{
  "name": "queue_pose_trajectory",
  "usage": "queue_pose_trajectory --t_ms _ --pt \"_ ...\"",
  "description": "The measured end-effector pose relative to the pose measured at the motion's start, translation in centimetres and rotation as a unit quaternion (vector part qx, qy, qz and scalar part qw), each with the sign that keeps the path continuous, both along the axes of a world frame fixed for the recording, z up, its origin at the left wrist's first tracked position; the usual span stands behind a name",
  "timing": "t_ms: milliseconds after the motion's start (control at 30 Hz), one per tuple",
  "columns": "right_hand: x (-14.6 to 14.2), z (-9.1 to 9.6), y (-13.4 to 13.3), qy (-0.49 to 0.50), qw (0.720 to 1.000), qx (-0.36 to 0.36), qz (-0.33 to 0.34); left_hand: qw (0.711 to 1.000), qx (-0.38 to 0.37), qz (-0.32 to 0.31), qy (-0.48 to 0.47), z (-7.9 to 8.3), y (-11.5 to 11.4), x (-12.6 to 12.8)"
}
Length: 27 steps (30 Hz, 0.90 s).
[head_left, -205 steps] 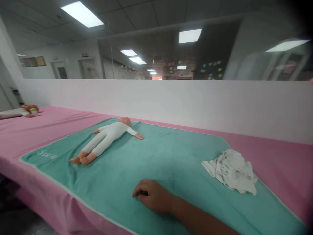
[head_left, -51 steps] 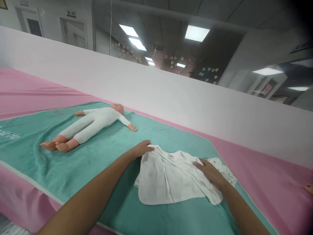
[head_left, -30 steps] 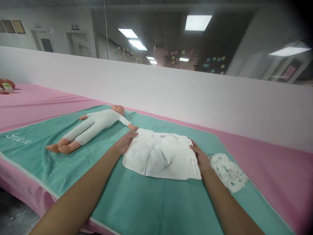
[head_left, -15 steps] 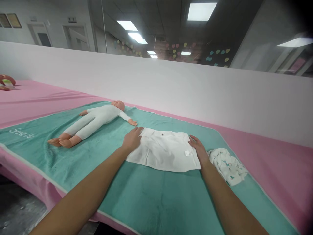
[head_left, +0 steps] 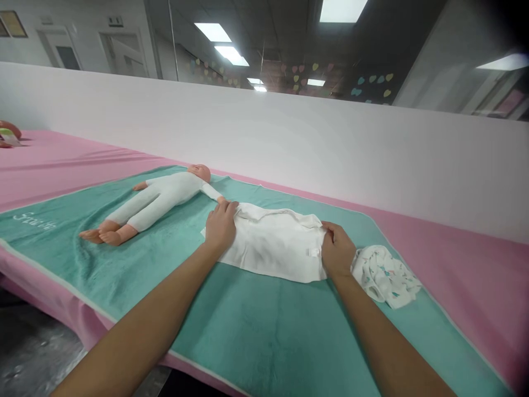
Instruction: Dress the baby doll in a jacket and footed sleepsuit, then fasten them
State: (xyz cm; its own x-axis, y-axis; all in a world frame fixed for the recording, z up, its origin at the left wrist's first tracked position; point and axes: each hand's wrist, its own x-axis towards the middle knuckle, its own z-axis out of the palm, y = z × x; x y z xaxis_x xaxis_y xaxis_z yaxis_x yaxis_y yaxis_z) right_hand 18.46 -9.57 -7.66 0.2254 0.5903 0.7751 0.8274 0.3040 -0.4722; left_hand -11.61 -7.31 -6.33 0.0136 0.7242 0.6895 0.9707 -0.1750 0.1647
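A small white baby shirt (head_left: pixel 273 245) lies spread on the teal towel (head_left: pixel 256 331). My left hand (head_left: pixel 220 227) grips the shirt's left edge with curled fingers. My right hand (head_left: pixel 336 251) pinches its right edge. The shirt's far edge is lifted and rumpled between the two hands. A baby doll in a white suit (head_left: pixel 159 200) lies on its back just left of the shirt, one of its arms reaching toward my left hand.
A crumpled patterned cloth (head_left: pixel 386 275) sits on the towel right of my right hand. The towel covers a pink sheet (head_left: pixel 463 281) on a long table with a white wall (head_left: pixel 330 149) behind. Another doll (head_left: pixel 7 134) lies far left.
Both hands went from lying flat on the shirt's sides to gripping its edges, and the shirt's far edge has been lifted and bunched. Earlier the shirt was taken from the crumpled pile and spread out.
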Motion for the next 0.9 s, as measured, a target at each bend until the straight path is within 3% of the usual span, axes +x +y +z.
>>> queue_pose_trajectory --t_ms 133,433,600,733,800,900 --pt "0.3 -0.2 0.5 -0.128 0.991 0.03 -0.038 1.0 -0.013 0.01 0.014 -0.3 0.1 0.3" --pt "-0.2 -0.3 0.2 -0.252 0.962 -0.038 -0.098 0.999 -0.008 -0.008 0.036 -0.5 -0.4 1.6" --pt "-2.7 0.0 -0.6 -0.265 0.961 -0.08 0.011 0.988 0.012 -0.141 0.055 -0.2 -1.1 3.2" --pt "-6.0 -1.2 -0.8 -0.262 0.94 -0.196 0.098 0.961 -0.043 -0.265 0.065 -1.8 -1.1 5.5" --pt "-6.9 -2.0 -0.5 -0.269 0.919 -0.268 0.102 0.948 -0.099 -0.294 0.075 -3.1 -0.7 6.3" --pt "-7.1 -3.0 0.5 -0.27 0.897 -0.34 0.081 0.937 -0.17 -0.289 0.1 -4.5 0.4 6.7"
